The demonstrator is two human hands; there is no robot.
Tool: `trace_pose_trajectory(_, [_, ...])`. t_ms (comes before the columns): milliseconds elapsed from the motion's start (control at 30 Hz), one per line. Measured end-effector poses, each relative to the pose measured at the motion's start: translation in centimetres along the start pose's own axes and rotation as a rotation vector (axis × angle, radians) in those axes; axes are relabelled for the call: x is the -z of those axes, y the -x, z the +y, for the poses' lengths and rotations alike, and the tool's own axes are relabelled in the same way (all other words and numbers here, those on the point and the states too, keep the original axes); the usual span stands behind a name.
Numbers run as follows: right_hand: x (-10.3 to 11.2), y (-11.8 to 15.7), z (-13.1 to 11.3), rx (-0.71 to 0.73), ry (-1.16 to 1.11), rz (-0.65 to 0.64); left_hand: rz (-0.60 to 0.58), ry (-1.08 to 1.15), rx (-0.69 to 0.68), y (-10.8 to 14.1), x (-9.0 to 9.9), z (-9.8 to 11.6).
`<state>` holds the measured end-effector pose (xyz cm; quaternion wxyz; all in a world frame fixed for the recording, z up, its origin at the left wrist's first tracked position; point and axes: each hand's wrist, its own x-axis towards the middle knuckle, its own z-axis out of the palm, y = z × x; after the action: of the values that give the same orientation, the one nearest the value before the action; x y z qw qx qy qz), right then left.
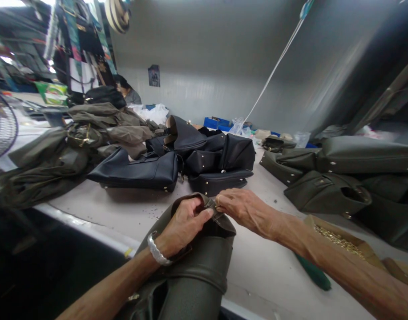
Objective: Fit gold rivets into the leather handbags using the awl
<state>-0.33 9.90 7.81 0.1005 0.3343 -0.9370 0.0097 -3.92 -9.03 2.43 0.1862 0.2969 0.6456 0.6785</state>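
Observation:
A dark olive bag [197, 266] lies at the table's front edge, its upper part folded over toward me. My left hand [187, 220], with a silver bracelet at the wrist, grips the bag's edge between thumb and fingers. Across from it my right hand [237, 206] is closed on the same edge, fingertips pinched close to the left thumb. Whether a small part sits between those fingertips is hidden. Beneath the right forearm is an open box of small gold-coloured metal pieces [340, 242], and a green object [313, 271] lies beside it.
Navy bags [140, 171] are piled beyond my hands on the table [264, 275]. Olive bags [327, 191] are stacked at right, crumpled olive-brown fabric [53, 160] at left. A fan [2, 124] stands far left; a person [132, 94] is in the background.

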Motion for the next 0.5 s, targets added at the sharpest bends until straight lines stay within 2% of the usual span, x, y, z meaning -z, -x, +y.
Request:
trace_pose_trajectory(133, [1.0,-0.7,-1.2,-0.308,-0.131,-0.113,0.012,-0.124,-0.072,0.1,-0.3,0.2])
trace_pose_trajectory(233, [1.4,-1.0,-1.9,-0.398,-0.029,-0.198,-0.007,-0.162,-0.074,0.1,-0.4,0.1])
trace_pose_trajectory(300, [1.4,-0.9,-1.9,-0.32,0.105,-0.248,-0.025,-0.163,-0.071,0.1,-0.3,0.2])
trace_pose_trajectory(433, [1.6,-0.5,-1.2,-0.002,0.199,-0.317,-0.044,-0.144,-0.08,0.3,-0.3,0.5])
trace_pose_trajectory(500, [1.7,-0.5,-1.0,0.046,0.191,-0.318,-0.05,-0.148,-0.091,0.4,-0.4,0.6])
